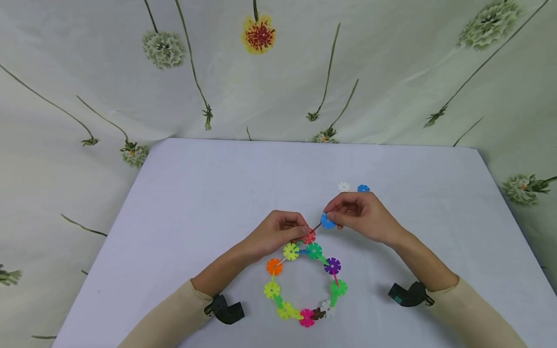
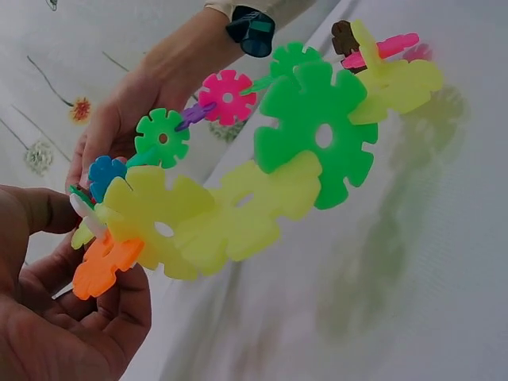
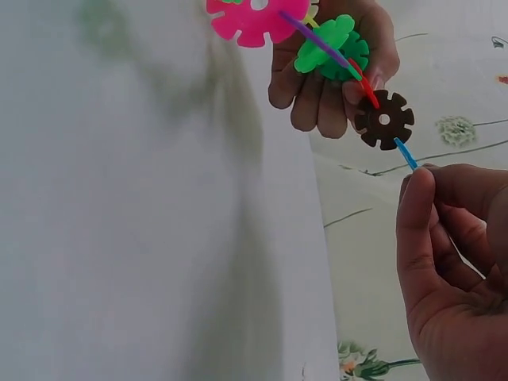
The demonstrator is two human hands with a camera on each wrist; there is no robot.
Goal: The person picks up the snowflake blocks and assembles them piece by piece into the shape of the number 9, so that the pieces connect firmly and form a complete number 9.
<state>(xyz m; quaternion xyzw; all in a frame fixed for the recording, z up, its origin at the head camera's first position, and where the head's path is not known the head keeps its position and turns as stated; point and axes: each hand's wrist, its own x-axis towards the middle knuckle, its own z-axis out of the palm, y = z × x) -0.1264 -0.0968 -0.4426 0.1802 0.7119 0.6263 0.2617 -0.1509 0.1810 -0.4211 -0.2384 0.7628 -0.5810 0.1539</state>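
A ring of colourful slotted flower discs hangs in front of me, its shadow falling on the table below. At its top, my left hand pinches a red flower disc between thumb and fingers. A brown flower disc sits on the ring's far side. Another brown flower disc is slotted onto the red one, outside the ring. My right hand pinches a blue flower disc by its edge; its other edge meets the brown disc's rim. The left fingers partly hide the red disc.
Behind my right hand, a white flower disc and a blue one lie on the white table. A flower-printed cloth stands behind the table. Each wrist carries a black camera.
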